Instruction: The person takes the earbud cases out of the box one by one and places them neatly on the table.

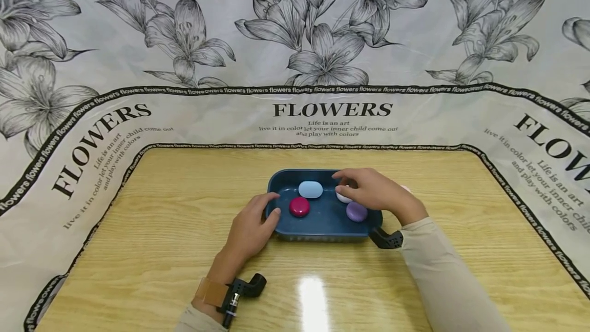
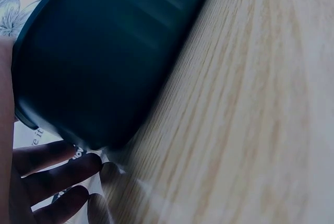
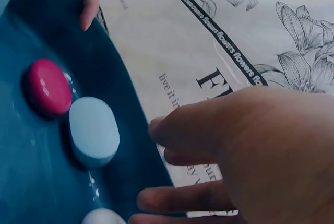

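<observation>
A dark blue rectangular bin (image 1: 318,230) stands on the table. Inside it lie a glossy magenta round piece (image 1: 299,207), a light-blue oval block (image 1: 311,189), a purple round piece (image 1: 357,212) and a white rounded piece (image 1: 343,196). My left hand (image 1: 251,224) is at the bin's left end, thumb and forefinger over the rim, other fingers loosely spread outside. Over the right part reaches my right hand (image 1: 371,188), fingers parted near the far rim and partly covering the white piece. In the right wrist view nothing shows between those fingers.
The wooden table (image 1: 184,183) is bordered by a white flower-printed cloth (image 1: 332,117) at the back and sides. A small pale thing (image 1: 405,188) shows just behind the right wrist, mostly hidden. Black camera mounts (image 1: 251,287) stick out from both wrists.
</observation>
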